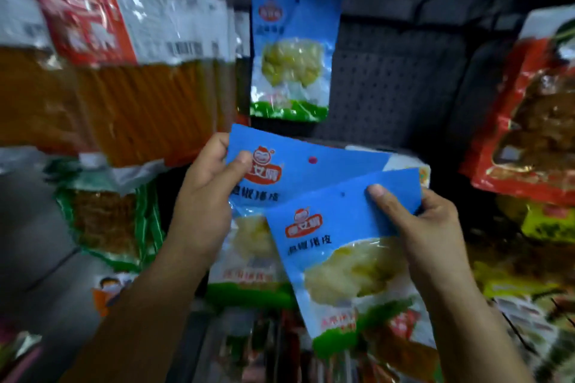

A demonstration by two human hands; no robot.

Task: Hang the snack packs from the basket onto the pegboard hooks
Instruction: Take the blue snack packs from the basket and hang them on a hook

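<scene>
A dark perforated pegboard (389, 81) filled the background of a dim shop display, with packets crowding in from both sides. One blue-topped clear plastic snack pack with pale yellow contents and a green bottom band (292, 53) already hung on the board from a thin hook at its upper edge. To its left hung large clear packs of orange strips with red and white labels (124, 78), and below those a green-edged pack of brown shreds (105, 221). Red foil packs of dark brown food (525, 121) hung at the right.

In front, the left hand (205, 196) pinched the top left corner of a second blue-topped snack pack (311, 165), thumb on its face and fingers curled behind it. The right hand (417, 221) gripped the top right corner of a third blue-topped snack pack (342, 246), thumb pressed on the blue header. The third pack tilted and overlapped the front of the second; both were held below the hanging one. More packets lay blurred beneath the hands; whether they sat in a basket could not be told.
</scene>
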